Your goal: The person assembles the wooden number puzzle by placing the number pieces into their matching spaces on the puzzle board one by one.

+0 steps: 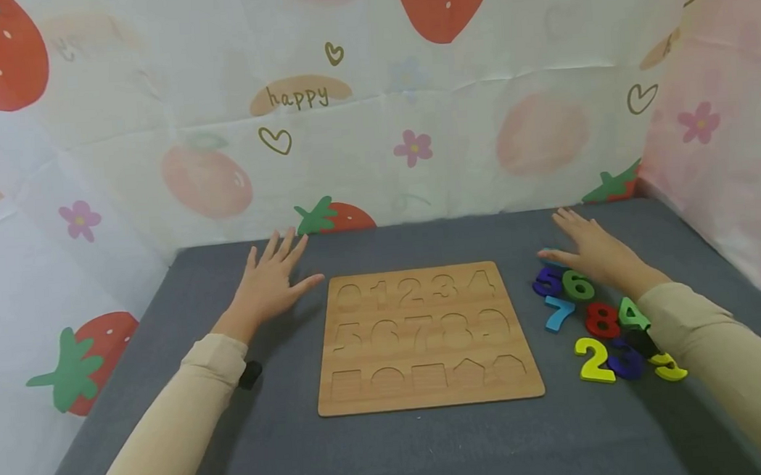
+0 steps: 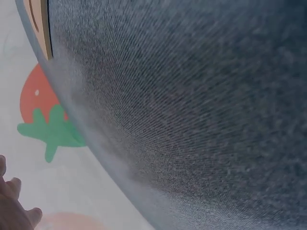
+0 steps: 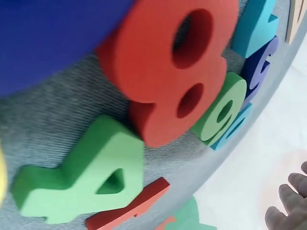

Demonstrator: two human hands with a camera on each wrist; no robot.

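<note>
A wooden number board [image 1: 426,340] with cut-out digits 0 to 9 and a bottom row of shapes lies mid-table. Left of it, my left hand [image 1: 269,288] is held with its fingers spread, holding nothing. My right hand [image 1: 593,250] reaches over the coloured number pieces, fingers straight and holding nothing. Under and near it lie a purple 5 [image 1: 548,282], a green 6 [image 1: 578,285], a light blue 7 [image 1: 559,313], a red 8 [image 3: 177,62], a green 4 [image 3: 91,172] and a yellow 2 [image 1: 594,361]. A red 1 [image 3: 129,208] shows in the right wrist view.
A dark grey cloth [image 1: 426,452] covers the table. Behind it and at both sides hangs a pale curtain [image 1: 362,151] printed with strawberries and flowers. A purple piece [image 1: 626,364] and a yellow piece [image 1: 671,372] lie by the right sleeve, partly hidden.
</note>
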